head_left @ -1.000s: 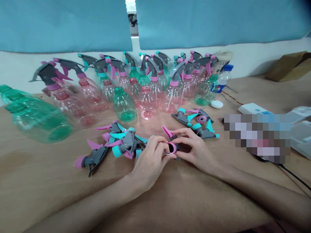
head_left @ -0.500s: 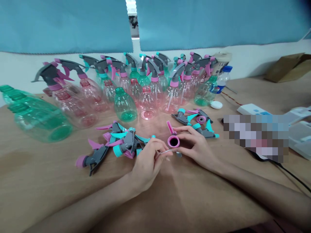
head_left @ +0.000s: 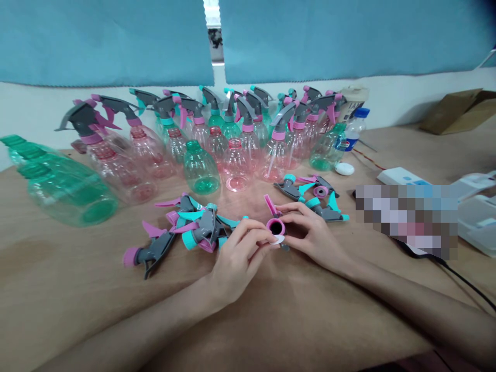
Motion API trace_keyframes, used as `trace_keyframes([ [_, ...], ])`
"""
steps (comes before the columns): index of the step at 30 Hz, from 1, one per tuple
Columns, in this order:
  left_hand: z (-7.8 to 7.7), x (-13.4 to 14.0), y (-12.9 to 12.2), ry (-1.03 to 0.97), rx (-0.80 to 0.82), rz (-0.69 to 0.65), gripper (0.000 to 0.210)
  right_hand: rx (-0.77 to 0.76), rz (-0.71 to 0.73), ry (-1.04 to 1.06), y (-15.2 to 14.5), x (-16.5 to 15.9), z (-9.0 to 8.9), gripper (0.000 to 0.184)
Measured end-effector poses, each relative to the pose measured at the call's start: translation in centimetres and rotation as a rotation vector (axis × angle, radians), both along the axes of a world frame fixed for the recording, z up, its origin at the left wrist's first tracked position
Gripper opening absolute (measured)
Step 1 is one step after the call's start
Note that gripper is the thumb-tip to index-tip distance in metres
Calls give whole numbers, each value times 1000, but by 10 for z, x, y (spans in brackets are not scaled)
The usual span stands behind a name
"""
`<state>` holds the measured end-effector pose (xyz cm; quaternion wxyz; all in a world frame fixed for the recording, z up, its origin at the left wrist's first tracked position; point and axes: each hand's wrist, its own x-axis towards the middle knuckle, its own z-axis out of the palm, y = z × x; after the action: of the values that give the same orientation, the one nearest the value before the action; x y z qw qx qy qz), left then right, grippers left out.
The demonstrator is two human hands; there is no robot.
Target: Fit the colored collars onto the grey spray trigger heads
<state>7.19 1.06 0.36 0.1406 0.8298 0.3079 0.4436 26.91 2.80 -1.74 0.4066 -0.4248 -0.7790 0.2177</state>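
My right hand [head_left: 315,235] grips a pink-collared trigger spray head [head_left: 276,227] between thumb and fingers, just above the wooden table [head_left: 294,315], with the round opening of its collar facing me and its pink trigger pointing up. My left hand [head_left: 240,256] pinches a small white disc [head_left: 276,239] between thumb and fingertips, at the lower rim of that collar; the piece is so small here that I can't tell whether it touches the rim.

Just beyond my left hand lies a pile of loose spray heads [head_left: 205,227] in grey, turquoise and pink, and one with a pink collar [head_left: 155,248] lies at the pile's near left side. More loose heads [head_left: 327,211] lie beyond my right hand.

Farther back, an open green bottle [head_left: 201,168] stands beside an open clear pink bottle [head_left: 236,168]. Behind them are rows of bottles fitted with spray heads [head_left: 247,124]. To the right I see a white oval object [head_left: 344,169], a blue-capped Pepsi bottle [head_left: 352,137] and a cardboard box [head_left: 457,111].
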Motion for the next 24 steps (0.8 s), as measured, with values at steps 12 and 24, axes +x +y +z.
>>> trace_keyframes([
  [12,-3,0,0,104,-42,80,7,9,29,-6,-1,0,3,19],
  [24,-6,2,3,115,-77,117,5,-2,23,24,-1,-1,4,18],
])
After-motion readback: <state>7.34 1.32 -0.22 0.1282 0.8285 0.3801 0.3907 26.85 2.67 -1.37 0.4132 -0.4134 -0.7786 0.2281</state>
